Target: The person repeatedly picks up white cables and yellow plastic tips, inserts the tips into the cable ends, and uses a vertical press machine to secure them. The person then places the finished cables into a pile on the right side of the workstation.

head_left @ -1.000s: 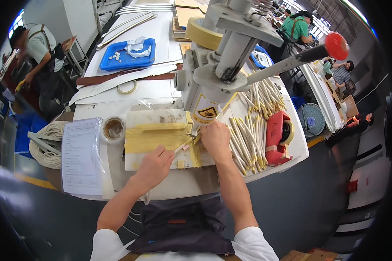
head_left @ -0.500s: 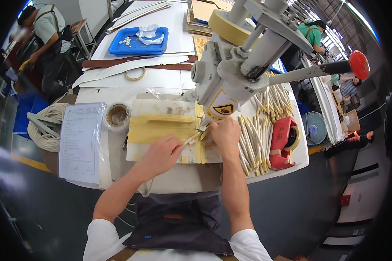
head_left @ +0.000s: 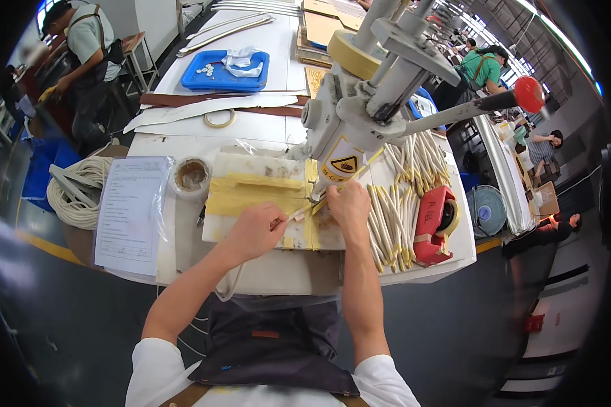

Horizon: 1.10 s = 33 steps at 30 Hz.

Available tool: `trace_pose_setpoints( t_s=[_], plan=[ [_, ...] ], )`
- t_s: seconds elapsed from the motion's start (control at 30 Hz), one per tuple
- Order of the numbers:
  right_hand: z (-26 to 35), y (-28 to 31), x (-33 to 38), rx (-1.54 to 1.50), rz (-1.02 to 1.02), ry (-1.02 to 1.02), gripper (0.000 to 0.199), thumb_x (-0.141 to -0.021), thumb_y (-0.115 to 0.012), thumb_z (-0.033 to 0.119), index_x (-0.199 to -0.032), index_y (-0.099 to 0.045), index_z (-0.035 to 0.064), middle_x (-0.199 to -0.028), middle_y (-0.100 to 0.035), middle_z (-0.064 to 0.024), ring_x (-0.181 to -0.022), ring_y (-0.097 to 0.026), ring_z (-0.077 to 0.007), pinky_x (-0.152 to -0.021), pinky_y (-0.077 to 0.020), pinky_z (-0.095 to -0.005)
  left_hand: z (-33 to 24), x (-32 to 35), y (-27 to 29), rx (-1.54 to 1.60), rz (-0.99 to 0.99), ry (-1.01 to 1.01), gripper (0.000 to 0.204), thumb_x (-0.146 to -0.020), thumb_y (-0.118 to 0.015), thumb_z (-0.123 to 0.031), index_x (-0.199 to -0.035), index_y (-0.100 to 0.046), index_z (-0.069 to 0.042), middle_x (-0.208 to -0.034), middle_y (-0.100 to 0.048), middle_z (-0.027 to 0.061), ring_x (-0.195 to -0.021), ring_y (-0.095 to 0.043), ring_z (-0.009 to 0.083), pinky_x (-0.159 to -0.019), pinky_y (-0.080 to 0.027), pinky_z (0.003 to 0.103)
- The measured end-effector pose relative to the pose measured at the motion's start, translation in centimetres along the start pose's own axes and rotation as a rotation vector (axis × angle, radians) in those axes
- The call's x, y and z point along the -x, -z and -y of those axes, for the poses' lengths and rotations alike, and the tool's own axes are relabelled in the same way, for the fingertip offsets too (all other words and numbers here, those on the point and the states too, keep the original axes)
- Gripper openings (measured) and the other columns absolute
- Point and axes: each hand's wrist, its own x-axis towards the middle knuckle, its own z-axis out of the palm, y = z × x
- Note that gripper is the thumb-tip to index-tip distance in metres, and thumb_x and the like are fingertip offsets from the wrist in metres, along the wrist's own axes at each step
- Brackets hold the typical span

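A white cord [head_left: 296,215] is pinched between the fingertips of my left hand [head_left: 254,232], over a light board partly covered with yellow tape [head_left: 241,202]. Its slack [head_left: 233,283] hangs down past the front edge of the bench. My right hand [head_left: 349,205] is closed just right of the cord, close under the head of a hand press [head_left: 343,159]. A thin yellow strip, seemingly tape, shows at its fingers; the hand hides most of it. Beside this hand lie many cut white cords with yellow tips [head_left: 389,227].
The press lever ends in a red knob [head_left: 529,94] at upper right. A red tape dispenser [head_left: 431,227] stands right of the cut cords. Leftward are a tape roll [head_left: 191,178], a sleeved paper sheet [head_left: 130,214] and a cord coil [head_left: 80,193]. A blue tray [head_left: 225,80] sits farther back.
My view has shifted slightly. Both hands stay at nearly the same spot by the press, and the left fingers still pinch the cord. More of the yellow strip shows beyond my right hand.
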Motion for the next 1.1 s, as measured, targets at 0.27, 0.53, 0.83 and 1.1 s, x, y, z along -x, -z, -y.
trace_pose_setpoints(
  t_s=[0.27,0.53,0.83,1.1],
  plan=[
    [-0.2,-0.3,-0.1,-0.045,-0.017,0.061,0.046,-0.09,-0.06,0.036,-0.113,-0.066,-0.0034,-0.093,-0.072,-0.0281,-0.094,-0.068,-0.0472,-0.087,-0.0525,-0.0541,-0.2,0.0,-0.1,-0.044,-0.021,0.012,0.01,-0.084,-0.07,-0.008,-0.08,-0.068,0.001,-0.078,-0.063,0.0146,-0.068,-0.063,0.0318,-0.063,-0.05,0.04],
    [-3.1,12.2,-5.2,-1.293,-0.5,0.24,0.04,-0.103,-0.055,0.037,-0.11,-0.07,0.0008,-0.092,-0.07,-0.0065,-0.084,-0.065,-0.0147,-0.078,-0.0502,-0.0303,-0.2,0.0,-0.5,-0.025,-0.025,0.054,0.012,-0.083,-0.073,-0.009,-0.082,-0.07,0.003,-0.075,-0.064,0.0151,-0.065,-0.063,0.028,-0.061,-0.049,0.037],
    [6.1,27.5,-1.6,-1.581,0.077,0.848,0.03,-0.101,-0.05,0.03,-0.085,-0.059,0.006,-0.063,-0.039,-0.0003,-0.06,-0.033,-0.0117,-0.066,-0.0294,-0.0306,0.1,0.1,-0.3,-0.053,-0.035,-0.002,0.012,-0.083,-0.074,-0.008,-0.082,-0.071,0.004,-0.072,-0.064,0.0132,-0.061,-0.061,0.0218,-0.056,-0.047,0.033],
    [-2.3,14.3,9.4,-1.197,-0.348,1.145,0.042,-0.095,-0.054,0.042,-0.069,-0.054,0.0087,-0.06,-0.052,-0.0049,-0.058,-0.046,-0.0202,-0.072,-0.0347,-0.0407,0.2,0.1,-0.6,-0.003,-0.048,0.012,0.011,-0.084,-0.073,-0.007,-0.084,-0.071,0.003,-0.073,-0.064,0.0122,-0.061,-0.06,0.0191,-0.057,-0.046,0.031]
  ],
)
